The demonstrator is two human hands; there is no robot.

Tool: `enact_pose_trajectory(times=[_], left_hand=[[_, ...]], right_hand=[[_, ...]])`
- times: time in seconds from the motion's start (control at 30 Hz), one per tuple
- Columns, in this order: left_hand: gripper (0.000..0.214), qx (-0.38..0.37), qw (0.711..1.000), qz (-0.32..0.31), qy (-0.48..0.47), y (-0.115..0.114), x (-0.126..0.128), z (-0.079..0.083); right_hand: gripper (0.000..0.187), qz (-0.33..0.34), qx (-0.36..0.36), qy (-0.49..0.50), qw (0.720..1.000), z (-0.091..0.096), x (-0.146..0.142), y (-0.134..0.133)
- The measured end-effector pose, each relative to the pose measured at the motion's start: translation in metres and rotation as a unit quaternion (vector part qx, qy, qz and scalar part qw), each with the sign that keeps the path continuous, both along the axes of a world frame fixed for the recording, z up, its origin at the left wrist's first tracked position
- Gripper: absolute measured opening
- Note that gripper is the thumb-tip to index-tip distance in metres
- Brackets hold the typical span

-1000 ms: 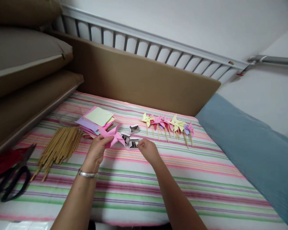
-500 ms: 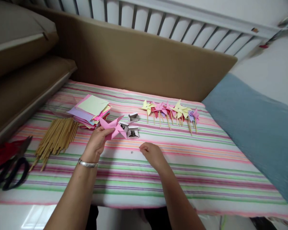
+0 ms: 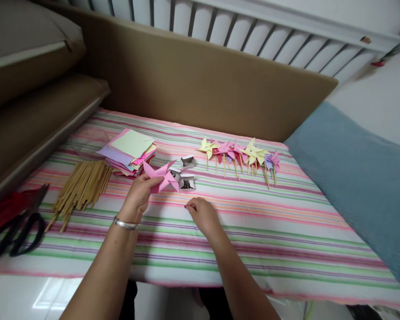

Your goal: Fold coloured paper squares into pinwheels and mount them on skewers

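Note:
My left hand [image 3: 138, 195], with a silver bangle on its wrist, grips a pink paper pinwheel [image 3: 162, 175] just above the striped cloth [image 3: 253, 231]. My right hand [image 3: 202, 212] rests on the cloth a little nearer to me, its fingertips pinched together against the fabric; whatever they hold is too small to make out. Small white boxes [image 3: 186, 180] holding dark little pieces sit right behind the pinwheel.
A stack of coloured paper squares [image 3: 128, 150] and a bundle of wooden sticks [image 3: 82, 186] lie at the left. Black scissors [image 3: 15, 226] lie on a red item at the far left. Finished pinwheels on sticks [image 3: 242, 155] line the back. A blue cushion [image 3: 360, 178] is at the right.
My right hand drew back from the small boxes toward me and then shifted slightly left, pinching down on the cloth. The left hand kept holding the pink pinwheel. The camera tilted down.

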State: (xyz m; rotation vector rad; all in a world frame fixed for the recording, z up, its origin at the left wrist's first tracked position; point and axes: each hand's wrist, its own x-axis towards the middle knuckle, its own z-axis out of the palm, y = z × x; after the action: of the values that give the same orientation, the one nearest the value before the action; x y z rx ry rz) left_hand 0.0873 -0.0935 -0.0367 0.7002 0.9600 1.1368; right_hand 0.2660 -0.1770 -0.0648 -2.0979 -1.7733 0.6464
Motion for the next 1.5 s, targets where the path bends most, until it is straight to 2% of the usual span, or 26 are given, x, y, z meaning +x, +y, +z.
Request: enact_pose_trajectory(times=[0.1,0.17,0.3,0.47,0.83,1.1,1.2,1.5], left_hand=[[0.023,-0.002,1.000,-0.001,0.006,0.000,0.000,-0.001],[0.024,-0.007,1.000,0.001,0.010,0.000,0.000,-0.002],[0.026,-0.006,1.000,0.003,0.019,0.001,0.000,-0.002],[0.024,0.005,1.000,0.000,0.013,0.001,-0.001,-0.002],[0.028,-0.006,1.000,-0.007,0.021,0.001,0.002,-0.005],[0.027,-0.005,1.000,-0.008,0.025,0.002,0.001,-0.008],[0.026,-0.005,1.000,-0.007,0.027,0.002,0.001,-0.007],[0.024,-0.005,0.999,-0.009,0.030,0.001,0.003,-0.008]], right_hand=[[0.017,-0.036,0.011,0.014,0.999,-0.003,0.008,0.003],[0.021,-0.055,0.045,0.023,0.997,-0.004,0.011,0.002],[0.018,-0.040,0.089,0.041,0.994,-0.001,0.007,-0.005],[0.016,0.003,0.064,0.007,0.998,-0.004,-0.005,-0.010],[0.020,0.005,0.067,-0.017,0.998,-0.014,0.000,0.003],[0.022,-0.028,0.096,0.036,0.994,-0.013,0.014,0.004],[0.020,-0.014,0.099,0.037,0.994,-0.010,0.013,-0.001],[0.020,0.011,0.081,-0.031,0.996,-0.016,0.004,0.004]])
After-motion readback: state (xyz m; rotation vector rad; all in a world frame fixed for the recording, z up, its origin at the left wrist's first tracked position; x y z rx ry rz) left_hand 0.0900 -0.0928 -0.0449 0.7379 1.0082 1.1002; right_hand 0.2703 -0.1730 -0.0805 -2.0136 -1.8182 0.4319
